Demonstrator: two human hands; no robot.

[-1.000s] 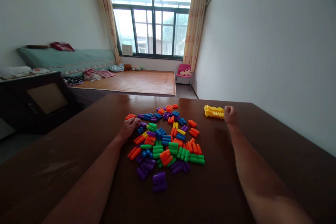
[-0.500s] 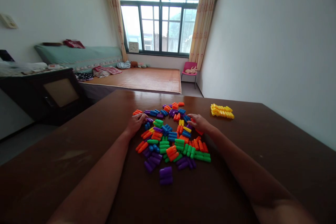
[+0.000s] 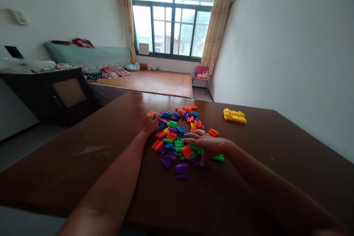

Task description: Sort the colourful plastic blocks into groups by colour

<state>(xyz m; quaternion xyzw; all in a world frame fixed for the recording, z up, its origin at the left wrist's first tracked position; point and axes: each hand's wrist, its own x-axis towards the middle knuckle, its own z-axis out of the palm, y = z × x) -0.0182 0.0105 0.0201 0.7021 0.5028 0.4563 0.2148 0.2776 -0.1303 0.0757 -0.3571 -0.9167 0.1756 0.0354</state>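
A loose heap of plastic building pieces in orange, green, blue, purple and some yellow lies on the brown table. My left hand rests at the heap's far left edge, beside an orange piece, its fingers loosely bent and nothing visible in them. Over the right side of the heap, my right hand is spread, thumb apart from the fingers, covering blue, green and purple pieces. A purple piece lies at the heap's near edge. To the right of it, a green piece shows beyond my right hand.
Stacked yellow pieces lie apart at the table's far right. Past the table are a bed with a woven mat, a pink chair holding a plush toy, and a dark cabinet at left.
My right hand has come nearer and leftward from the heap's far right edge, and its fingers now spread over the pieces. My left hand stays at the left edge. The view has shifted slightly.
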